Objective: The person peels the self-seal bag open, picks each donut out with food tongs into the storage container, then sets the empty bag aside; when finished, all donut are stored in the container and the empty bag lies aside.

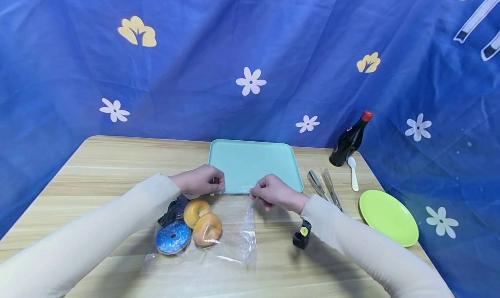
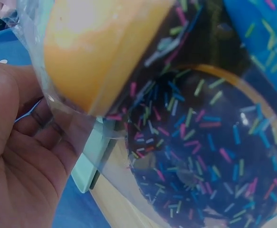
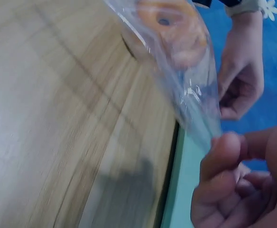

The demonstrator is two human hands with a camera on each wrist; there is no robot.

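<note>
A clear plastic bag [image 1: 236, 228] hangs in front of me, pinched at its top corners by my left hand [image 1: 201, 180] and my right hand [image 1: 275, 190]. Toward its left side lie several toy donuts: a blue-iced donut [image 1: 166, 242], two donuts with plain tan sides showing [image 1: 204, 238], and a dark-iced donut with coloured sprinkles [image 2: 209, 161], which the left wrist view shows close up. Fingers of the right hand [image 3: 238, 175] squeeze the bag's corner between thumb and forefinger. Part of the dark donut is hidden by my left sleeve in the head view.
Behind the hands lies a mint-green tray [image 1: 254, 163]. To the right are metal tongs [image 1: 330, 187], a white spoon [image 1: 353, 176], a dark bottle with a red cap [image 1: 347, 144] and a lime-green plate [image 1: 388, 217]. A blue curtain [image 1: 187, 72] hangs behind the wooden table [image 1: 97, 193].
</note>
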